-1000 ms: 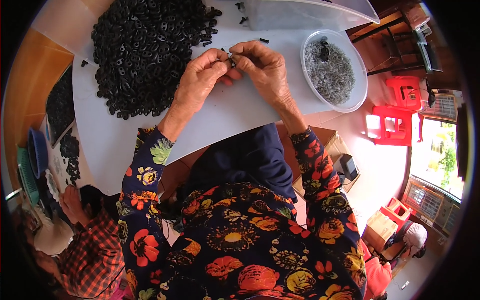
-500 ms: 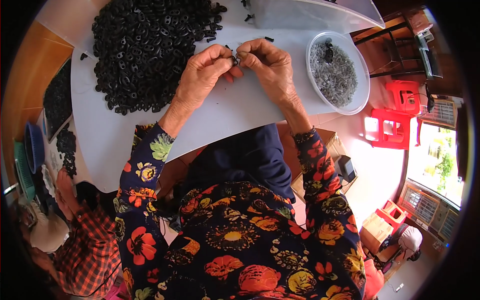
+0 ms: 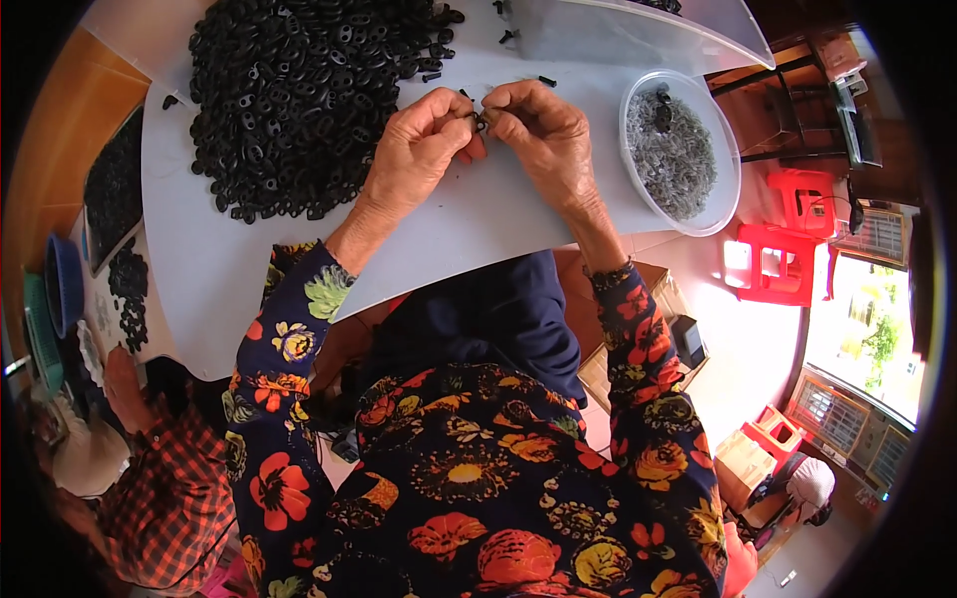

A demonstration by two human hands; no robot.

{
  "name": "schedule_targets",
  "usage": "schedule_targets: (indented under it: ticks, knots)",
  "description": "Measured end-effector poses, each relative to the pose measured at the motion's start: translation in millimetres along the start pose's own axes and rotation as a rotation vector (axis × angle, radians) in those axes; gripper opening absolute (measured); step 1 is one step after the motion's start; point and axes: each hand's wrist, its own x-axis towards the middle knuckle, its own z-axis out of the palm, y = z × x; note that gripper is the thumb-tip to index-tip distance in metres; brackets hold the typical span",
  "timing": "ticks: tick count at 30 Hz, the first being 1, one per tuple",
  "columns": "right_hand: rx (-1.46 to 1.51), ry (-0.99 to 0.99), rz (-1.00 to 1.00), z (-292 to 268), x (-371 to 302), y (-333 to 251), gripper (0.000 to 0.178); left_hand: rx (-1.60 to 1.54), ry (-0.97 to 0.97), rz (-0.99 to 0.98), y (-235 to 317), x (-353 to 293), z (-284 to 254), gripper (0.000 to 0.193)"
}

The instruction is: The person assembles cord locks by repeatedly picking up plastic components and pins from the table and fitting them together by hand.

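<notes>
A pale grey desk (image 3: 478, 214) is filling the upper part of the view, bending with the lens, above a light tiled floor where red plastic stools (image 3: 788, 264) are standing at the right. A big heap of small black plastic loop-shaped parts (image 3: 299, 95) is lying on the desk's left half, and a round clear plastic bowl of small grey metal pieces (image 3: 680, 151) is sitting at its right edge. Between them the left hand (image 3: 419, 149) and right hand (image 3: 543, 135) are meeting fingertip to fingertip — both pinching one small dark part (image 3: 480, 122) just above the desk. At lower left, another person's checked red sleeve (image 3: 169, 498) is showing.
</notes>
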Motion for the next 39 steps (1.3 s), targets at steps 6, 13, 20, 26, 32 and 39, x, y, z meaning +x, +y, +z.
schedule_targets:
  ticks: [6,13,20,26,32,39]
  knots:
    - [-0.01,-0.002,-0.006,0.0,0.4,2.1,0.01,0.118,0.079,0.043,-2.5,-4.6,5.1,0.005]
    - [-0.052,-0.028,0.027,-2.4,1.5,-2.6,0.008,-0.056,0.019,0.055,-0.7,-2.8,5.8,0.005]
    - [-0.257,-0.012,0.016,2.2,1.5,-11.2,0.017,-0.007,0.019,0.06,3.6,-5.7,8.0,0.008]
    - [-0.198,-0.017,0.083,3.7,3.7,-15.0,0.018,0.01,0.066,0.1,-1.3,-5.4,7.2,0.007]
    - [-0.117,-0.034,0.019,-2.5,4.3,-3.9,0.015,-0.034,0.078,0.059,-1.2,-4.2,8.7,0.007]
    - [-0.24,-0.016,0.013,-0.1,4.9,-10.4,0.015,0.039,0.087,0.066,-0.3,-5.1,7.9,0.007]
